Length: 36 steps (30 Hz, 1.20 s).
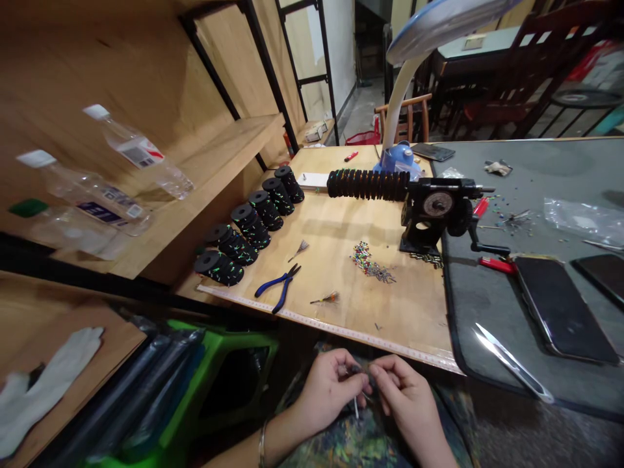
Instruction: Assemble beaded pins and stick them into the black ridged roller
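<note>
My left hand [331,388] and my right hand [407,398] meet in front of the table's near edge, above my lap. Both are closed in a pinch, fingertips nearly touching. A thin pale stick-like piece [356,408] pokes down below the left fingers; whatever else the fingertips hold is too small and hidden to name. On the board beyond lie blue-handled pliers [280,288] with jaws apart, a small fanned bundle of thin pieces [331,298] and a second such bundle [299,248]. A heap of tiny coloured beads and metal bits [368,263] sits farther right.
A hand-cranked winder [433,208] carries a row of black discs [368,184]. Several black spools [251,224] line the board's left side. Tweezers [511,364] and a phone [560,305] lie on the grey mat at right. A lamp [400,156] stands behind; plastic bottles [141,153] occupy the left shelf.
</note>
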Available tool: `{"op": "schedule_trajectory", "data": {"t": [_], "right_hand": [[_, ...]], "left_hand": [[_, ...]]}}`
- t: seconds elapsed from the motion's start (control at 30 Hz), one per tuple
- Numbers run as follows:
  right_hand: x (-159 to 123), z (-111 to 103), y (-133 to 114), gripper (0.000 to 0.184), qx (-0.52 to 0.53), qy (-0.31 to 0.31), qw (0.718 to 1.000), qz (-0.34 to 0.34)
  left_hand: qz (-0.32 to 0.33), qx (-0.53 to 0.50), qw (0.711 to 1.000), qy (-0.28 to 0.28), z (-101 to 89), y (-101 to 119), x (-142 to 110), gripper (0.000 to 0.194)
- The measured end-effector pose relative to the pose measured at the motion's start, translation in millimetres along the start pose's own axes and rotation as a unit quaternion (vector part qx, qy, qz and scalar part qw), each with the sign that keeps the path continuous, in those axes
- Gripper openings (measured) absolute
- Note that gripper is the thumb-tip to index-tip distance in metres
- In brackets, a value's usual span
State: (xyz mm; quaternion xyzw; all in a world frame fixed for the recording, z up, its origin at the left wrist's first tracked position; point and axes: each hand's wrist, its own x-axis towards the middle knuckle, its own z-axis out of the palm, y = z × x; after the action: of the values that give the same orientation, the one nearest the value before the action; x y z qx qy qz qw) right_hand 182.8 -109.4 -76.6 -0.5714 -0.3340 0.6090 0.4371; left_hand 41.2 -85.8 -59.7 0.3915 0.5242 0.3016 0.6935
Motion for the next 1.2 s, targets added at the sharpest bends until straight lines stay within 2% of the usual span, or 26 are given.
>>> {"op": "schedule_trajectory", "data": {"t": [0.27, 0.4, 0.53, 0.67, 0.8, 1.0, 1.2], "right_hand": [[1.3, 0.0, -0.4, 0.046, -0.052, -0.022, 0.998, -0.036], [0.5, 1.3, -2.6, 0.047, -0.028, -0.015, 0.999, -0.028], [1.9, 1.6, -3.2, 0.049, 0.005, -0.006, 1.000, -0.007], [2.9, 0.0, -3.4, 0.053, 0.019, -0.003, 1.000, 0.009], [1.3, -3.0, -4.5, 0.056, 0.010, 0.029, 0.999, 0.013], [-4.0, 0.9, -3.1, 0.058, 0.010, -0.049, 0.997, 0.063], [-3.9, 3.7, 0.6, 0.061, 0.020, -0.071, 0.993, 0.094]], "left_hand": [[-0.021, 0.017, 1.000, -0.013, 4.5, 5.4, 1.5, 0.036], [-0.018, 0.026, 0.999, -0.029, 3.0, 4.2, 1.8, 0.039], [0.002, -0.009, 0.999, -0.043, 1.2, 4.1, 1.5, 0.045], [0.010, -0.006, 0.999, -0.030, 1.2, 6.1, 1.6, 0.043], [0.032, 0.027, 0.999, 0.003, 0.5, 7.2, 2.3, 0.034], [0.066, 0.063, 0.996, 0.019, -1.1, 4.6, 2.6, 0.023], [0.095, 0.107, 0.989, 0.033, -0.7, 6.5, -0.2, 0.019]]}}
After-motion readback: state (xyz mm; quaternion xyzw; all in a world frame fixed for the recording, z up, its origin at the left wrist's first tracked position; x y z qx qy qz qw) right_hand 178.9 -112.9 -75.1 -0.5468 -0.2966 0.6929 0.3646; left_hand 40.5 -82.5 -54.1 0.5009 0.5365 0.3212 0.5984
